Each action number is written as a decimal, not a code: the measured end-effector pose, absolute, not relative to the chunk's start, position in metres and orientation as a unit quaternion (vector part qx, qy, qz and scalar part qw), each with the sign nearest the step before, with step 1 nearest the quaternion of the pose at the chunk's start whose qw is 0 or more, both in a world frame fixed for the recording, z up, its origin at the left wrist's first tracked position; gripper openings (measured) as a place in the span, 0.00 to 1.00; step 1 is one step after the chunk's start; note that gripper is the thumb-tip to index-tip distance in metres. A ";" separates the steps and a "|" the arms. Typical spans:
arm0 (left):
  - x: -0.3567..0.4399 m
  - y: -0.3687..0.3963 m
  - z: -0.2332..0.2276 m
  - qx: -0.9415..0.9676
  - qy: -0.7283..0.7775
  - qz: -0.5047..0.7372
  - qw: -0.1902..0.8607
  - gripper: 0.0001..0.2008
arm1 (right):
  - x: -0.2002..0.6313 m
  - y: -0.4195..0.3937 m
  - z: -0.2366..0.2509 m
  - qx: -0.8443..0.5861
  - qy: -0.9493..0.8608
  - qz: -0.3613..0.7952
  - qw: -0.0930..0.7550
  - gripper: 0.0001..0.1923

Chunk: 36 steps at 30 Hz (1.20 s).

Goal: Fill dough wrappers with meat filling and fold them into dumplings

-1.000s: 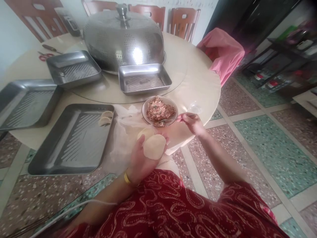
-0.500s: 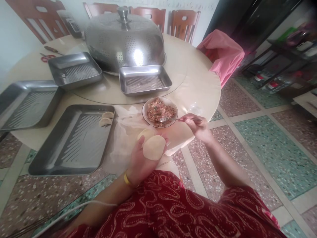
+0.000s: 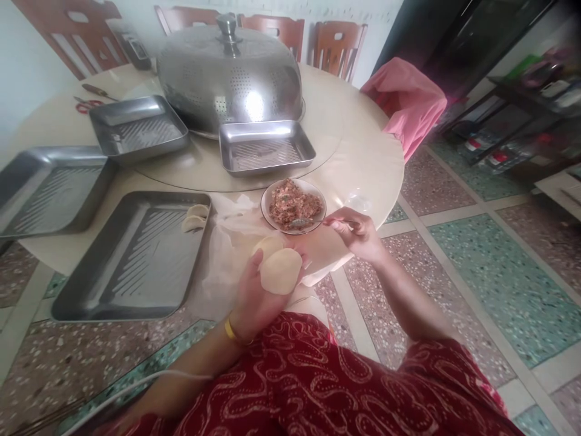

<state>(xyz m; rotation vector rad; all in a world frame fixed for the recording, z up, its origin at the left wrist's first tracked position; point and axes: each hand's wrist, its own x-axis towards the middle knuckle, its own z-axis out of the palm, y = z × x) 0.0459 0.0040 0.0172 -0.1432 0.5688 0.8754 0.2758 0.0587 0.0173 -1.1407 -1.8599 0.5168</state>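
A round, pale dumpling wrapper (image 3: 281, 270) lies across the palm and fingers of my left hand (image 3: 258, 300), which is cupped under it near the table's front edge. My right hand (image 3: 361, 233) grips a metal spoon (image 3: 302, 223) by its handle. The spoon's bowl rests in minced meat filling (image 3: 290, 203), at the near side of a white bowl (image 3: 321, 225) with a dark rim. More wrappers (image 3: 267, 245) lie on a plastic bag (image 3: 222, 248) just behind my left hand. Two folded dumplings (image 3: 195, 219) sit in the right corner of a large metal tray (image 3: 122, 316).
Other metal trays (image 3: 267, 169) stand farther back and to the left. A large perforated steel dome cover (image 3: 231, 79) stands mid-table. Red-handled scissors (image 3: 83, 107) lie at the left. A pink cloth (image 3: 413, 97) drapes a chair at the right. A white cable (image 3: 136, 381) crosses near my left arm.
My right hand has shifted the spoon slightly left and down, toward the near rim of the bowl. My left hand with the wrapper has barely moved.
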 end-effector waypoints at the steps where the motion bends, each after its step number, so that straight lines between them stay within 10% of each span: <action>1: 0.046 0.004 0.018 -0.069 0.273 0.417 0.864 0.26 | 0.272 0.056 0.019 -0.456 -0.754 0.193 0.431 0.10; 17: 0.044 0.003 0.016 -0.080 0.243 0.427 0.867 0.26 | 0.248 0.043 0.020 -0.406 -0.859 0.101 0.294 0.12; 36: 0.043 0.002 0.010 -0.057 0.225 0.406 0.884 0.24 | 0.261 0.055 0.000 -0.526 -0.663 0.299 0.440 0.15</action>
